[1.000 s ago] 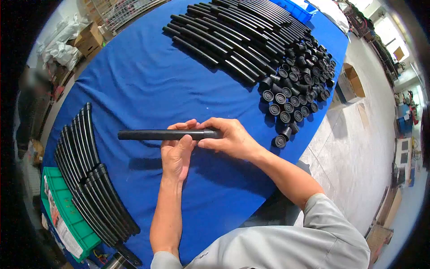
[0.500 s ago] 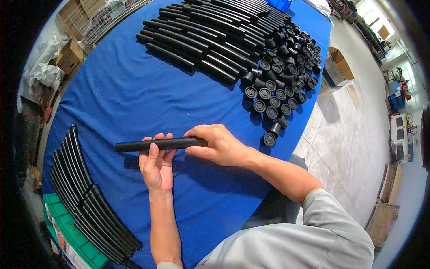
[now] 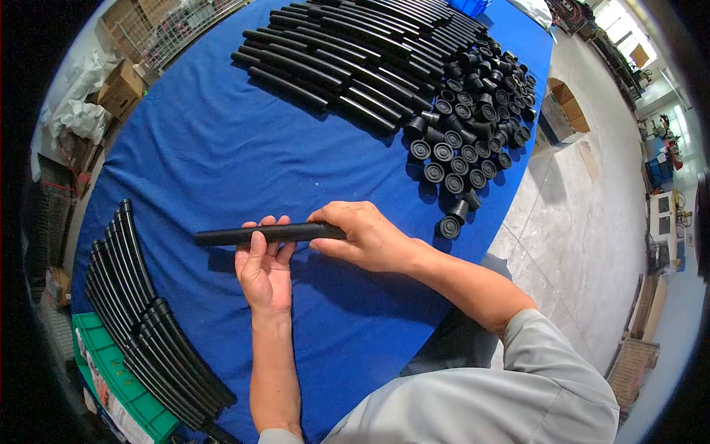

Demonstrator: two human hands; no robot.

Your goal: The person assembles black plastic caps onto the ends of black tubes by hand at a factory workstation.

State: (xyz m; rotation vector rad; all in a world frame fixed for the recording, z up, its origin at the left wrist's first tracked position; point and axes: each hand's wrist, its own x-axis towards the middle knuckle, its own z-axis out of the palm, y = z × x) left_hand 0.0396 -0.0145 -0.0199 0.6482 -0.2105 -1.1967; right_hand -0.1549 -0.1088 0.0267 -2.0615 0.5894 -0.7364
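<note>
A straight black tube point(image 3: 222, 237) is held level above the blue cloth in both hands. My left hand point(image 3: 266, 270) supports it from below near the middle, thumb on the near side and fingertips showing beyond it. Around the tube's right end, my right hand point(image 3: 362, 235) is closed, hiding part of that end. At the left lie stacked black tubes point(image 3: 159, 325) in two overlapping rows. Farther off on the cloth, many more black tubes point(image 3: 333, 63) lie side by side, next to a heap of black rubber end caps point(image 3: 470, 126).
The blue cloth point(image 3: 200, 163) covers the table. At the lower left, a green tray point(image 3: 137, 396) sits by the stacked tubes. A blue bin point(image 3: 470, 6) stands at the far edge. Cardboard boxes point(image 3: 566, 111) rest on the floor beyond the table's right side.
The view has shifted slightly, so the scene sits a little to the right. Both hands keep the same hold on the tube.
</note>
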